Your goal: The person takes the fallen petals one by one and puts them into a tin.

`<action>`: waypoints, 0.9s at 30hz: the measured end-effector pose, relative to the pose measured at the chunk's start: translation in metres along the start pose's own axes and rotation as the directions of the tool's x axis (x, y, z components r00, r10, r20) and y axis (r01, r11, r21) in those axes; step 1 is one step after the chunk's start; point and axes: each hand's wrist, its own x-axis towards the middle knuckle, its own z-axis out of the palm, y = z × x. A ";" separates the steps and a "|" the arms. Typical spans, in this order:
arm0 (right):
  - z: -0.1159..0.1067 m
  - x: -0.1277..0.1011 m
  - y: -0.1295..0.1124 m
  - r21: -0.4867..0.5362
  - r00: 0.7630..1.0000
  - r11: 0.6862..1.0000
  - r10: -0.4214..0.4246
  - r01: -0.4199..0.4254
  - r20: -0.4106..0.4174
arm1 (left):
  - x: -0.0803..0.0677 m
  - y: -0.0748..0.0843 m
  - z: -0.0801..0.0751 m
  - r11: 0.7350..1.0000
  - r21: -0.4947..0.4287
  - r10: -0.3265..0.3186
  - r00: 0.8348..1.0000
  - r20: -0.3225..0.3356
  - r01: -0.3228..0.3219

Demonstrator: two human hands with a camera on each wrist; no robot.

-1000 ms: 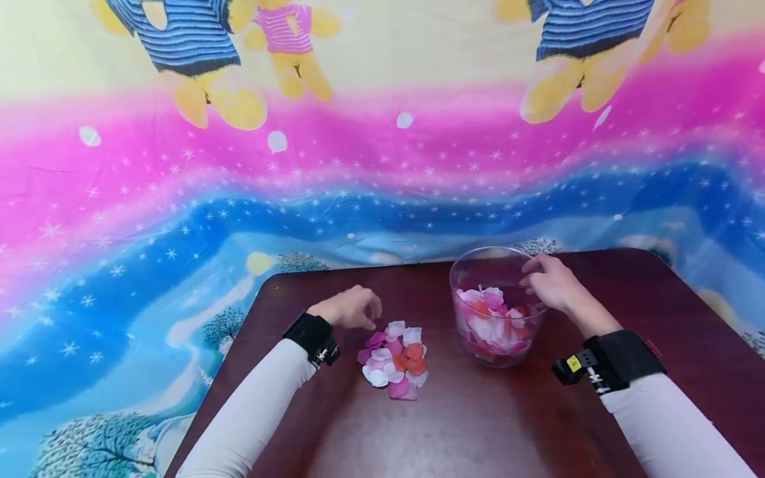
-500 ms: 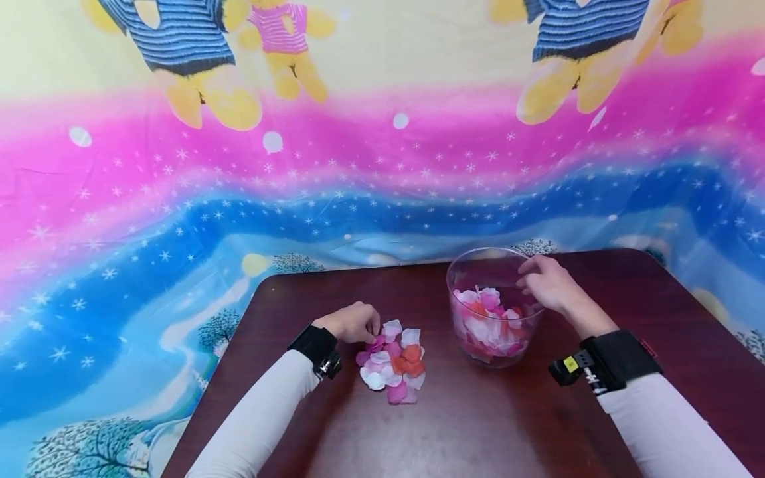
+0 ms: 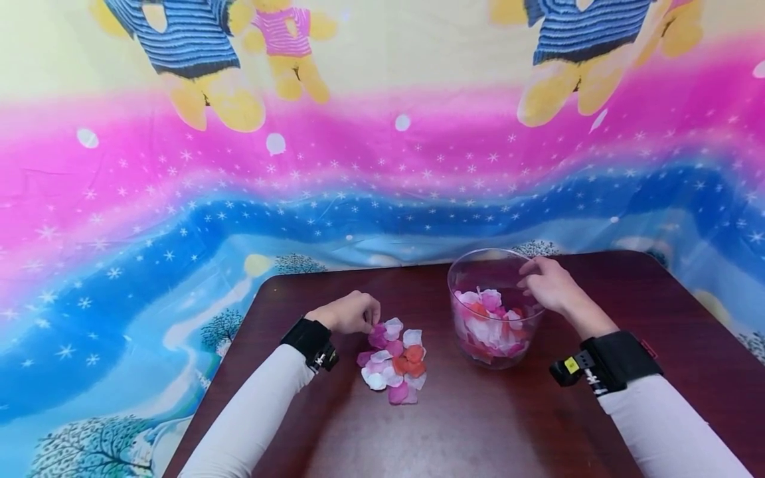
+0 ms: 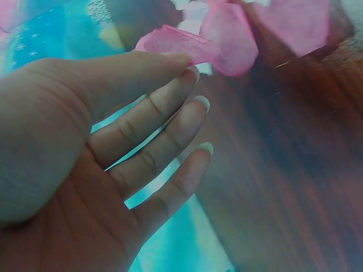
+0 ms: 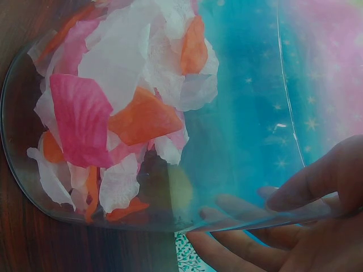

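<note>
My left hand (image 3: 345, 313) is at the upper left of a small pile of petals (image 3: 394, 365) on the table. In the left wrist view its thumb and index finger pinch a pink petal (image 4: 170, 44), while the other fingers extend loosely. More pink petals (image 4: 229, 42) lie just past the fingertips. To the right, a clear plastic bowl (image 3: 496, 255) stands upright, partly filled with pink, white and orange-red petals (image 5: 122, 62). My right hand (image 3: 552, 285) grips its right rim, thumb inside and fingers along the outer wall in the right wrist view.
Everything stands on a dark reddish-brown table (image 3: 466, 425) with rounded far corners. A printed cloth backdrop (image 3: 382, 159) hangs right behind its far edge. Each wrist wears a black strap with a small camera (image 3: 568, 369).
My left hand has come down to the pile's upper-left edge, taken hold of a pink petal and risen slightly. My right hand and the bowl have stayed in place.
</note>
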 end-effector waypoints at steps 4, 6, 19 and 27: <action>0.001 0.000 0.002 0.008 1.000 1.000 0.007 -0.007 0.000 | -0.002 0.006 -0.011 1.000 0.016 0.009 1.000 -0.020 -0.009; 0.001 0.000 0.002 0.009 1.000 1.000 0.008 -0.008 0.000 | -0.002 0.009 -0.017 0.999 0.020 0.025 0.999 -0.030 -0.024; -0.002 0.000 0.001 -0.003 1.000 1.000 -0.014 0.014 0.002 | -0.007 0.029 -0.052 0.992 0.069 0.108 0.990 -0.089 -0.102; -0.002 -0.002 0.001 0.006 1.000 1.000 -0.013 0.013 0.004 | -0.006 0.052 -0.088 0.989 0.059 0.145 0.980 -0.134 -0.138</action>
